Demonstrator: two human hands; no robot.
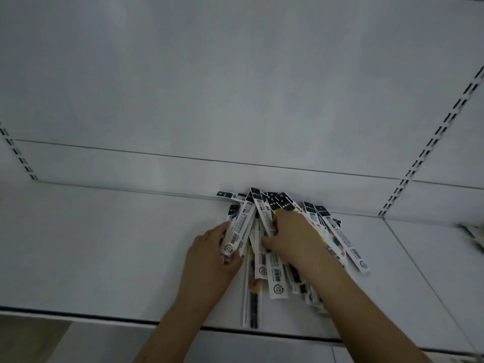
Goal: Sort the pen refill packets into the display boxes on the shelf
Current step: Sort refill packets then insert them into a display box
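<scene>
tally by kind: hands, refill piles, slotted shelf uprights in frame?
hands: 2 (left hand, right hand, both on the pile)
pile of pen refill packets: 1, packets too overlapped to count
slotted uprights: 2 (left, right)
total: 5

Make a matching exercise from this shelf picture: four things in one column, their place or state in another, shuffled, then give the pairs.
Things
1. left hand
2. right hand
3. packet with the black strip
4. slotted upright

Places or states
A. runs up the back panel at the right
B. reaches almost to the shelf's front edge
C. holds packets at the pile's left side
D. rests on top of the pile, fingers curled into the packets

Pairs: 1-C, 2-D, 3-B, 4-A
</scene>
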